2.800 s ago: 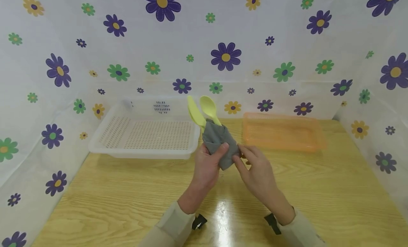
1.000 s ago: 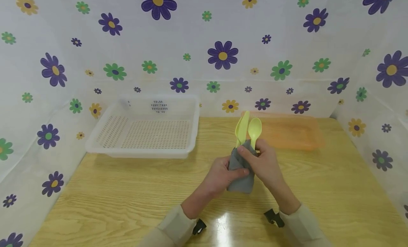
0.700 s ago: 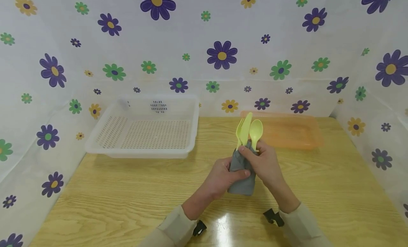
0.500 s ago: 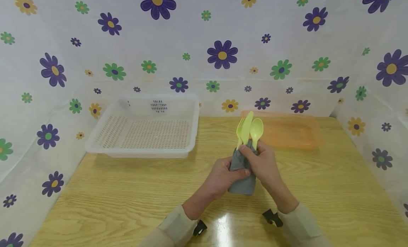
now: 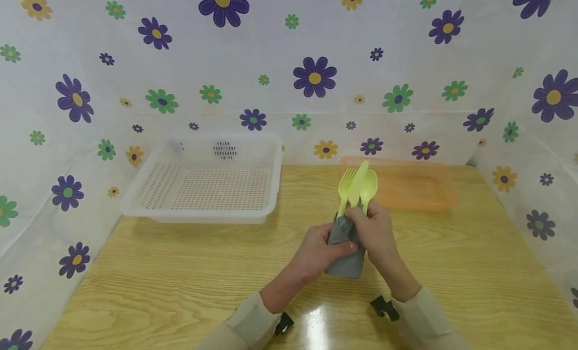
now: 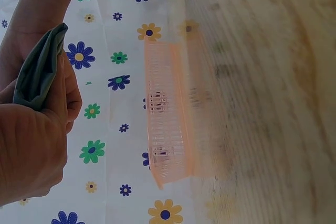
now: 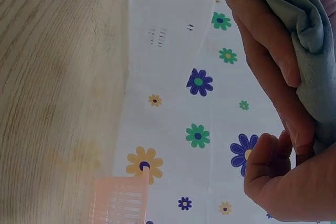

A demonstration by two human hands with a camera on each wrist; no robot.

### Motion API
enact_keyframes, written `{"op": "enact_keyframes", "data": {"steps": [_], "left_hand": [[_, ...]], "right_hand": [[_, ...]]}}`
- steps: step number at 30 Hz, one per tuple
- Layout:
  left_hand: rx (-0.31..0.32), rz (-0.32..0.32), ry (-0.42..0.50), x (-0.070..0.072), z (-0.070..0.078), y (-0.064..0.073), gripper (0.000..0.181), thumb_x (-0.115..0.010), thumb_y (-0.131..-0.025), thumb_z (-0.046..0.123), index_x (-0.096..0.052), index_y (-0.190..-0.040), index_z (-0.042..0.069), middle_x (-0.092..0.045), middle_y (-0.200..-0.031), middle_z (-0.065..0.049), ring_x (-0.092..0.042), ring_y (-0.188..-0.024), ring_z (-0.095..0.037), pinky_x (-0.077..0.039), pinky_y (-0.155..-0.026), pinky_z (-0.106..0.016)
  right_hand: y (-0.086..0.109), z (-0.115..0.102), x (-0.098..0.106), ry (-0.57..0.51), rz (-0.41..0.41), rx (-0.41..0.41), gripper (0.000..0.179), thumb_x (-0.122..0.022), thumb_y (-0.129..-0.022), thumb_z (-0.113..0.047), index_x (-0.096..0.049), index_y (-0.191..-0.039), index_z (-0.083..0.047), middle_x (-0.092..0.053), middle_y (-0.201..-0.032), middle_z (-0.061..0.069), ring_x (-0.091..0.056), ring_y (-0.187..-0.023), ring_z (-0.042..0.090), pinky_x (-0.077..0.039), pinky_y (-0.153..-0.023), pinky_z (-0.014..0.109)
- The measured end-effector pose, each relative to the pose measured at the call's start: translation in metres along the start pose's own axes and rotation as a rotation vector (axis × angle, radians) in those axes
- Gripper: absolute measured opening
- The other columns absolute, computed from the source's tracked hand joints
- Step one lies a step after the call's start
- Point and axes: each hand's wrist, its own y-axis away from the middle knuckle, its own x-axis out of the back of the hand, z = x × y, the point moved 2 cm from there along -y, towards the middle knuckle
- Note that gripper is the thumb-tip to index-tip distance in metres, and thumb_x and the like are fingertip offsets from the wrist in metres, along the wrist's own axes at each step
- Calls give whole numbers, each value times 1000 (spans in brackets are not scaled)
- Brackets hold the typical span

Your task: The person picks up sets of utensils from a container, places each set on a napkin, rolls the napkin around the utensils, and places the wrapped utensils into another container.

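A folded grey cloth napkin (image 5: 346, 262) wraps the handles of a yellow-green fork (image 5: 345, 187), knife (image 5: 357, 184) and spoon (image 5: 369, 185). Their heads stick out of its top, fanned side by side. My left hand (image 5: 318, 252) grips the napkin around its middle, thumb across the front. With thumb and fingers my right hand (image 5: 375, 234) pinches the upper edge, at the base of the knife and spoon. Both wrist views show the grey napkin (image 6: 42, 69) held between the hands, with the cutlery heads out of sight there.
On the wooden table (image 5: 180, 284), a white perforated basket (image 5: 203, 217) stands at the back left. A shallow orange basket (image 5: 420, 189) sits at the back right, just behind the cutlery. Flower-patterned sheeting (image 5: 253, 48) walls off the back and sides.
Since the earliest frame, the bundle has moved right and towards me, and turned more upright. The right hand has shifted from the napkin's lower side to its top. The fork now shows clearly beside the knife.
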Motion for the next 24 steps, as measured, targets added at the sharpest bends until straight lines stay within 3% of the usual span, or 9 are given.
{"op": "enact_keyframes", "data": {"steps": [4,7,11,13,16,24], "left_hand": [[13,12,9,3,4,2,34,-72,-88,6,-65,-119,-5,-71,-106,-18,-68,-86,-13,-55,-76,-29],[11,16,16,8,8,2,35,-71,-88,7,-64,-121,-5,-71,-108,-16,-68,-89,-13,-55,-79,-31],[-4,7,30,12,10,1,34,-70,-88,4,-64,-120,-7,-71,-107,-16,-68,-88,-13,-56,-79,-31],[-9,-3,23,13,10,1,34,-70,-88,3,-64,-119,-7,-70,-107,-17,-68,-88,-13,-56,-78,-31],[-18,-23,0,13,10,0,33,-70,-88,3,-65,-119,-7,-70,-108,-20,-68,-86,-12,-56,-77,-30],[3,-54,15,13,11,2,36,-69,-90,3,-62,-124,-6,-69,-111,-23,-68,-85,-12,-56,-76,-30]], "right_hand": [[0,-3,1,21,-69,5,22,-62,-94,-7,-67,-110,7,-68,-101,7,-59,-93,12,-49,-82,26],[-1,-3,4,42,-178,74,25,-66,-95,-11,-66,-114,5,-68,-109,11,-61,-97,14,-51,-83,28],[-2,0,6,52,-301,149,28,-72,-90,-9,-64,-115,3,-67,-104,6,-62,-93,16,-53,-78,29],[-1,1,5,36,-330,147,30,-73,-90,-8,-63,-116,3,-67,-101,3,-63,-93,16,-54,-78,30],[0,2,4,5,-333,109,30,-72,-91,-10,-63,-115,6,-69,-96,1,-64,-91,16,-54,-78,30],[0,2,1,-8,-245,20,23,-71,-92,-12,-67,-102,9,-69,-83,-4,-63,-82,12,-53,-72,28]]}}
